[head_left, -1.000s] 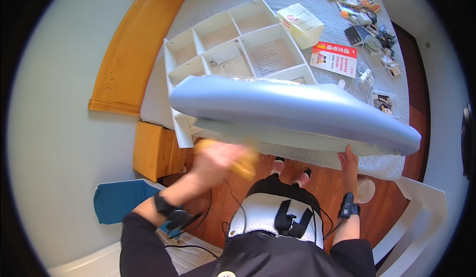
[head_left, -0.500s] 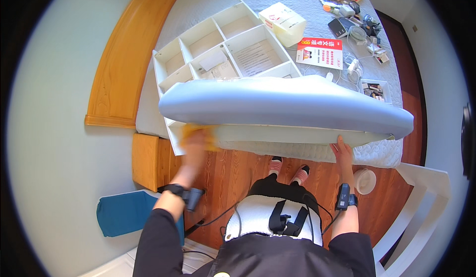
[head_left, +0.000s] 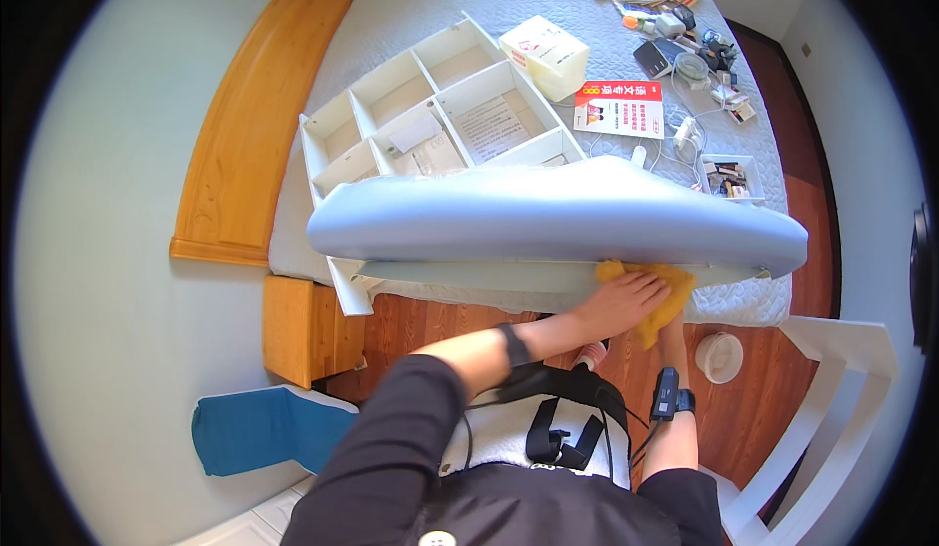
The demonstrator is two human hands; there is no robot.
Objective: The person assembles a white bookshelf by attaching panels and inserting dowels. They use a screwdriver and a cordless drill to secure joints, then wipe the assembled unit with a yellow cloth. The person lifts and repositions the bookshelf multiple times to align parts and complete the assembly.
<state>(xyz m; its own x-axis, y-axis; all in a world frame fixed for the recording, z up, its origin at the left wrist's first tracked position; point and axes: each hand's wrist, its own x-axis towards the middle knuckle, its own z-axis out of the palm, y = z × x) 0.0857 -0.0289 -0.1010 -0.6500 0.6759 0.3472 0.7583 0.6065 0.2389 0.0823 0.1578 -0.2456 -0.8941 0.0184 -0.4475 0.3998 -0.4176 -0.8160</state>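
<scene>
A long pale blue padded panel (head_left: 558,218) with rounded ends stands on its edge across the front of the bed. My left hand (head_left: 626,302) reaches over to the right and presses a yellow cloth (head_left: 670,302) against the panel's pale flat back (head_left: 469,274), fingers bent over the cloth. Behind the cloth, my right hand (head_left: 672,333) is at the panel's lower edge. Only its wrist side shows; the fingers are covered.
A white compartment shelf (head_left: 391,91) lies on the bed (head_left: 606,43) behind the panel. Beside it are a yellowish box (head_left: 548,57), a red and white book (head_left: 621,111) and a small bin of items (head_left: 734,176). A white bucket (head_left: 720,357) and white chair (head_left: 831,399) stand at right.
My left hand has swept the yellow cloth from the panel's left end to its right part, crossing in front of my body. The cloth now covers my right hand's fingers.
</scene>
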